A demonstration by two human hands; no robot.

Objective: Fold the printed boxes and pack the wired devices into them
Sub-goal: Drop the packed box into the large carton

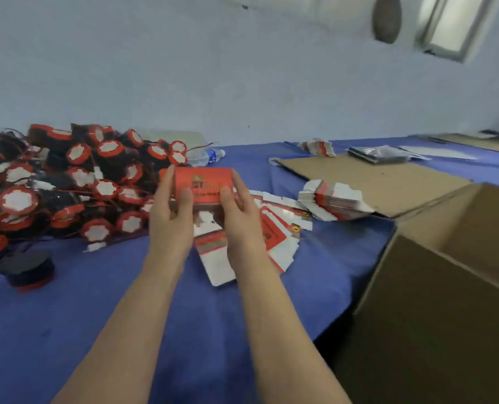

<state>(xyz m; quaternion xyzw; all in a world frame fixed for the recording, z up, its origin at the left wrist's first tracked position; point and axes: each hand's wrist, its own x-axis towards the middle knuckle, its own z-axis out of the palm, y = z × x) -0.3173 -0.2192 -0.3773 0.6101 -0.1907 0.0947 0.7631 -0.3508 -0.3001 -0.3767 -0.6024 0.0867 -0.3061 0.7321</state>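
I hold a red printed box (203,182) up above the blue table between both hands. My left hand (171,212) grips its left end, thumb on the front face. My right hand (241,214) grips its right end the same way. A big heap of round black wired devices with red rims and white centres (67,182) lies on the left of the table. Flat unfolded red-and-white boxes (274,237) are spread under my hands, and a neat stack of them (330,204) lies further right.
An open brown carton (435,301) stands at the right edge of the blue table (96,316). A flat cardboard sheet (367,182) lies behind it. A plastic water bottle (206,156) lies beside the device heap. Grey bags (379,154) sit at the back right.
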